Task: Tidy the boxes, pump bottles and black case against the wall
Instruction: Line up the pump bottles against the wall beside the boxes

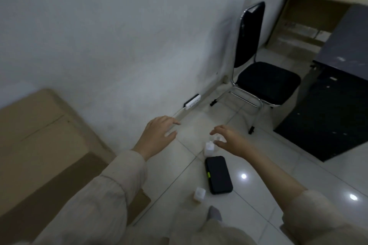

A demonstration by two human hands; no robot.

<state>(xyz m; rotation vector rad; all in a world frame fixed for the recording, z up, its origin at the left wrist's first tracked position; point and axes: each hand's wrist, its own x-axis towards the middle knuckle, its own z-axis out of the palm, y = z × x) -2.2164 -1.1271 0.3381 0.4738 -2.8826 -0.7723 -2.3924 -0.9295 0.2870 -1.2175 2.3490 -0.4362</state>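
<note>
A large cardboard box (45, 145) stands against the white wall at the left. On the tiled floor lies a black case (218, 174) with a small green mark. One white pump bottle (209, 148) stands just beyond it, and another (199, 195) stands just in front of it. My left hand (159, 132) hovers open near the wall's foot, holding nothing. With fingers spread, my right hand (229, 139) hangs just above the farther pump bottle, without a visible grip on it.
A white power strip (192, 101) with a cable lies along the wall base. A black chair (260, 77) on chrome legs stands further back. A dark cabinet (328, 105) is at the right, a wooden desk (310, 6) behind it.
</note>
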